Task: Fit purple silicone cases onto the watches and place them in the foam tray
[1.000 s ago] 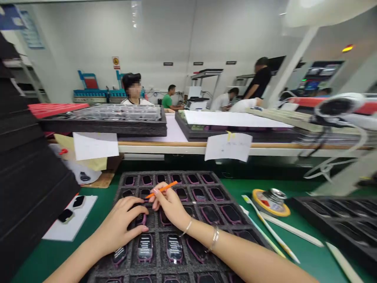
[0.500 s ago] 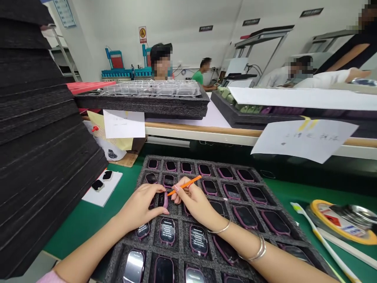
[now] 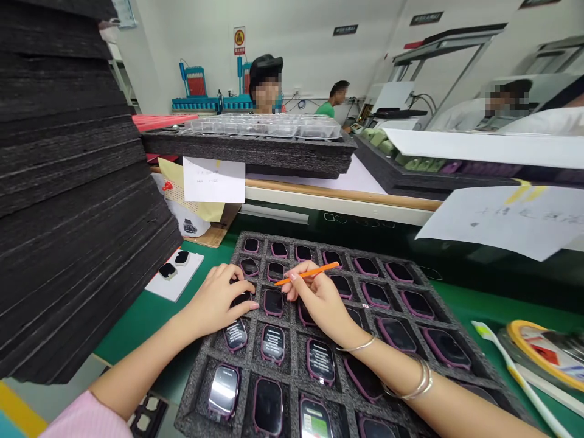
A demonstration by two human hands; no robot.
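Note:
My left hand (image 3: pixel 212 301) reaches into the foam tray (image 3: pixel 187 401), its thumb and fingers curled around a purple-framed smartwatch (image 3: pixel 241 298) in a left-hand compartment. The fingers partly cover that watch. My right hand (image 3: pixel 322 298) pinches a thin orange plastic stick (image 3: pixel 326 267); its pointed tip hovers above the tray, pointing left. Just below the tip, another smartwatch (image 3: pixel 274 302) with a dark screen lies in its own compartment, touched by neither hand. Nearer to me, a smartwatch (image 3: pixel 273 344) shows lines of white text on its screen.
Stacked black foam trays (image 3: pixel 68 213) rise on the left. Two pale watches lie on a white card (image 3: pixel 182 283). On the right are a toothbrush (image 3: pixel 515 371) and a yellow-rimmed roll (image 3: pixel 547 347). A shelf edge (image 3: pixel 319 188) crosses behind the tray, with people beyond it.
My left hand has let go of one smartwatch, now lying in its compartment, and moved left to the neighbouring one. The orange stick has lifted away from the first watch. The view has shifted.

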